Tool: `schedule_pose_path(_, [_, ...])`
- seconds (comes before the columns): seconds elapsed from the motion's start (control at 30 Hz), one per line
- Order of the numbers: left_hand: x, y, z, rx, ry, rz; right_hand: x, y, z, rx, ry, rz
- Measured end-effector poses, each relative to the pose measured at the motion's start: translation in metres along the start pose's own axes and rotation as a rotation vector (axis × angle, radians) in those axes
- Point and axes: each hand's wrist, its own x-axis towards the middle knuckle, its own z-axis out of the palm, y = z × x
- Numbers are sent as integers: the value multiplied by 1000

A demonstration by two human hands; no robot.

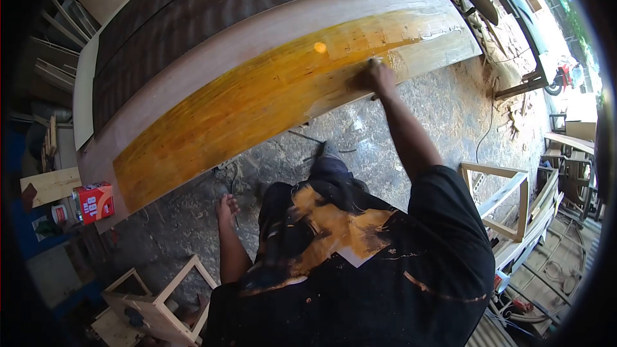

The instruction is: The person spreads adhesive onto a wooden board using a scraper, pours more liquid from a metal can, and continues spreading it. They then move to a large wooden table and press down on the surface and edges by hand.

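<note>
My right hand [380, 78] is closed in a fist at the near edge of a long board, pressed to its surface. Whatever it grips is hidden by the fingers and blurred. Wet, amber-yellow glue [218, 115] coats a broad band of the pale board [160, 99], glossy and ridged toward the right end. My left hand [228, 211] hangs low beside my body, well apart from the board, its fingers loosely bent and apart with nothing in them. At the board's left corner stands a red can [95, 202] marked 168.
Dark brown sheets [257, 0] lie along the far side of the board. A wooden frame [183, 295] stands at lower left, another frame [498, 199] at right. Scraps and thin sticks litter the concrete floor [443, 115]. A small white-and-red tub [59, 214] sits near the can.
</note>
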Motion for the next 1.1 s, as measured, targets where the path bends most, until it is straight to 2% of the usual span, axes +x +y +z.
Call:
schedule_pose_path(0.03, [-11,8,25,31,-8,-10,5,-7,42,-7,118,-249])
schedule_pose_path(0.1, [-30,14,70,79,-2,-32,-25,-59,66,37,182,-418])
schedule_pose_path(0.13, [-36,14,89,115,-50,-38,-34,-85,86,141,104,-408])
schedule_pose_path(0.17, [-42,15,104,142,-99,-41,-56,-110,60,150,11,-497])
schedule_pose_path(0.2, [-48,15,116,139,-87,-46,-60,-130,81,225,-38,-520])
schedule_pose_path(0.23, [-55,13,125,133,-87,-43,-69,-146,75,208,-104,-539])
schedule_pose_path(0.33, [-71,9,137,99,-52,-41,-50,-167,43,98,-204,-697])
schedule_pose_path(0.4, [-76,3,128,95,-16,-45,-25,-161,18,84,-159,-1012])
schedule_pose_path(0.47, [-81,-11,111,67,9,-68,-12,-151,-3,-255,-272,-1138])
schedule_pose_path(0.5, [-79,-16,105,49,7,-70,5,-136,21,-227,-216,-1148])
schedule_pose_path(0.53, [-77,-22,95,42,26,-88,20,-124,23,-344,-177,-1143])
schedule_pose_path(0.57, [-75,-23,88,32,26,-82,26,-123,-2,-408,-294,-1062])
schedule_pose_path(0.67, [-67,-36,73,-35,93,-135,22,-123,-13,-156,-264,-1128])
schedule_pose_path(0.73, [-48,-44,72,-33,64,-138,7,-142,21,-32,-180,-1235])
schedule_pose_path(0.77, [-43,-49,71,-19,48,-146,0,-151,44,-167,-113,-1277])
schedule_pose_path(0.83, [-39,-42,76,-7,44,-142,-17,-161,46,-295,-169,-1279])
schedule_pose_path(0.9, [-45,-27,83,-107,85,-79,-10,-149,48,-264,-229,-1321])
schedule_pose_path(1.0, [-57,-17,98,-100,84,-37,-1,-122,42,-264,-291,-1373])
schedule_pose_path(1.1, [-54,-28,112,-116,94,-54,1,-96,34,-216,-310,-1401])
